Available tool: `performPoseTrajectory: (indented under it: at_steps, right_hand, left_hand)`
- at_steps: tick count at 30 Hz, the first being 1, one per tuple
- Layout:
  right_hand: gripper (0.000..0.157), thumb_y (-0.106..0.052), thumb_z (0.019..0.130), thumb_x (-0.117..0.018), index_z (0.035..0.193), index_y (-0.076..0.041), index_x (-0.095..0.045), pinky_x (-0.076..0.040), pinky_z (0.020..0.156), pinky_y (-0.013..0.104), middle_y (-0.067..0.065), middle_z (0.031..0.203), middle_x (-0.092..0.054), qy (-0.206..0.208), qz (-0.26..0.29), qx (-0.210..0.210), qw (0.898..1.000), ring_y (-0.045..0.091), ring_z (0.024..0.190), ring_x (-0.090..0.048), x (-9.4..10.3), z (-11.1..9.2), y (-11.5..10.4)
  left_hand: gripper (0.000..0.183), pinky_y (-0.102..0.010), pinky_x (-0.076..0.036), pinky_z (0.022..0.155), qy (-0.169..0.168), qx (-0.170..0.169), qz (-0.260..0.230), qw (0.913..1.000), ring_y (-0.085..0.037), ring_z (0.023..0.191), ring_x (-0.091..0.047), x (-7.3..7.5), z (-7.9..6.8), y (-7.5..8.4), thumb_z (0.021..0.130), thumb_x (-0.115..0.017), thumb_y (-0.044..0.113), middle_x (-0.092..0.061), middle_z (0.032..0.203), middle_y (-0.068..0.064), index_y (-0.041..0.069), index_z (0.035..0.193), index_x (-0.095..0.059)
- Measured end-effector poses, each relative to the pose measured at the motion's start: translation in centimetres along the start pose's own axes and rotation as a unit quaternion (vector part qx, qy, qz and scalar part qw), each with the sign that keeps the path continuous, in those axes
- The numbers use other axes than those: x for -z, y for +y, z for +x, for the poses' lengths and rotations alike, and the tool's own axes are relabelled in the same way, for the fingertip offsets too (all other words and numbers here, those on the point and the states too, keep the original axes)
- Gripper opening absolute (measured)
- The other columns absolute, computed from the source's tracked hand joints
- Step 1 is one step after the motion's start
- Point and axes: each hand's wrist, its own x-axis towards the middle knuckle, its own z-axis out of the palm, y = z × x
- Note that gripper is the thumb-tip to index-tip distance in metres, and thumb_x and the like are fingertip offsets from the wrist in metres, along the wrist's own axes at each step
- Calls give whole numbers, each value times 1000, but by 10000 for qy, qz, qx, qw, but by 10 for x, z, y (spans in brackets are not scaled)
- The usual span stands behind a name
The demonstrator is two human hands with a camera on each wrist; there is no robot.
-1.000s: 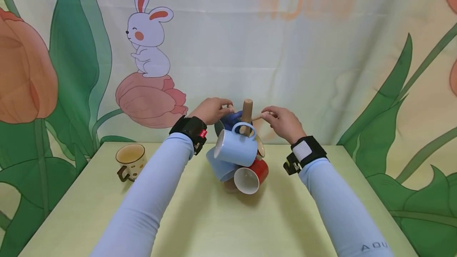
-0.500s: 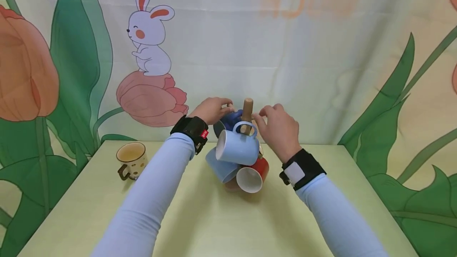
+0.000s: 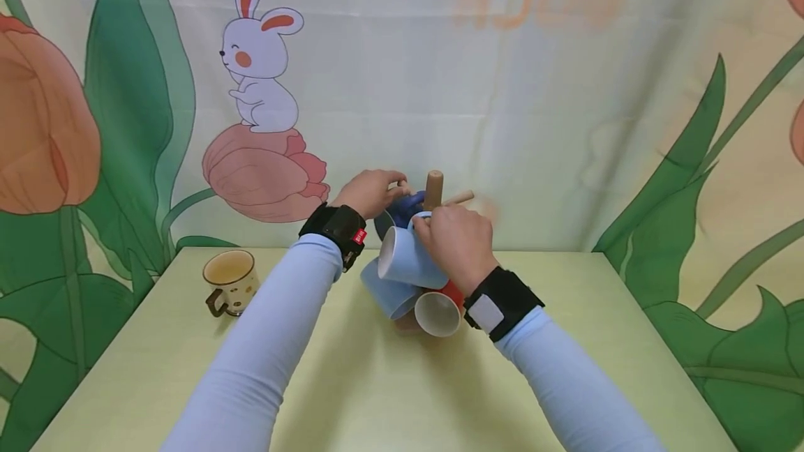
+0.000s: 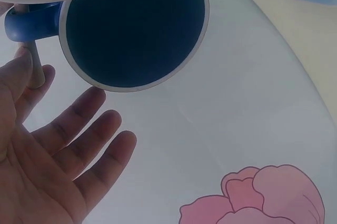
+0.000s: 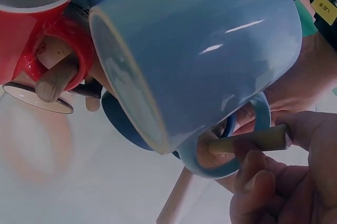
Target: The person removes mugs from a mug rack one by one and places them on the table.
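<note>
A wooden mug tree stands on the table with several mugs on its pegs. My left hand pinches the tip of a peg between thumb and index finger, the other fingers spread; a dark blue mug hangs there by its handle. My right hand pinches the front peg, which passes through the handle of a light blue mug. Lower down hang a red mug and another light blue mug. Behind the red one shows a cream mug's rim.
A cream mug with brown spots and a brown handle stands upright on the table at the left. One bare peg sticks out at the back right. A printed curtain hangs behind the table.
My right hand has let go of the back right peg and moved left and nearer, onto the light blue mug's peg. The left hand has kept its place.
</note>
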Motion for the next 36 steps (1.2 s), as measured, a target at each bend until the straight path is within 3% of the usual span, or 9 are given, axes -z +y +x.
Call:
performPoseTrajectory:
  at_steps: [12, 21, 36]
  right_hand:
    - [52, -42, 101, -53, 62, -10, -64, -45, 46, 36, 6, 65, -57, -346, 150, -94, 9992, 24, 55, -58, -1, -3, 4]
    - [46, -41, 103, -51, 77, -8, -71, -48, 51, 39, 7, 73, -61, -326, 64, -70, 9994, 26, 65, -62, 2, 0, 15]
    - [36, -39, 101, -54, 88, -12, -74, -49, 57, 44, 7, 84, -65, -323, 574, -212, 9976, 30, 79, -61, 0, 3, 29]
  left_hand:
    - [43, -43, -46, 101, 151, 91, 108, 9998, -32, 117, -61, -3, -9, -5, 104, -51, 35, -65, 127, -15, 7, 136, -58]
    - [44, -43, -49, 97, 407, 12, 229, 9989, -32, 110, -65, 0, -14, -1, 102, -53, 37, -68, 119, -16, 4, 130, -62]
    - [40, -42, -53, 88, 711, -70, 167, 9973, -31, 99, -66, -7, -24, -7, 103, -51, 36, -70, 109, -16, 4, 125, -62]
